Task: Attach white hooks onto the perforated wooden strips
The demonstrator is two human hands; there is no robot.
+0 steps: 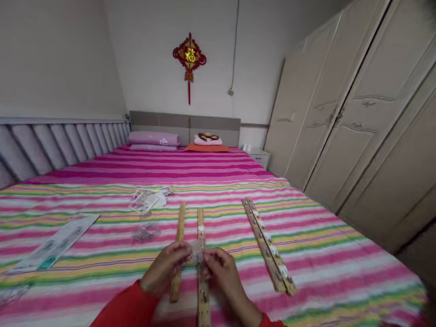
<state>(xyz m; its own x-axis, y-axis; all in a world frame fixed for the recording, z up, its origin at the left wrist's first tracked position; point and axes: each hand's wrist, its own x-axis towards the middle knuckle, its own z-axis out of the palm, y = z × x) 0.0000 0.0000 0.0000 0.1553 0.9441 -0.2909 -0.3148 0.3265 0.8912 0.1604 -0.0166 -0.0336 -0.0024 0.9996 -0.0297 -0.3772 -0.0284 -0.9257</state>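
Observation:
My left hand (167, 263) is closed, its thumb and fingers pinching a small translucent plastic piece (195, 248) above the wooden strips. Close by, my right hand (223, 271) has its fingertips pressed together at the same spot; what they grip is too small and blurred to name. Under both hands lies a narrow wooden strip (203, 313) with small metal fittings and a white round piece (200, 230) toward its far end. A second wooden strip (181, 220) runs beside it on the left, partly covered by my left hand.
Two more wooden strips (264, 240) with white round pieces and metal fittings lie to the right. Plastic packets (148, 200), a small metal pile (143, 232) and a long flat package (64, 240) lie leftward on the striped bedspread (306, 236). Wardrobes (368, 122) stand at right.

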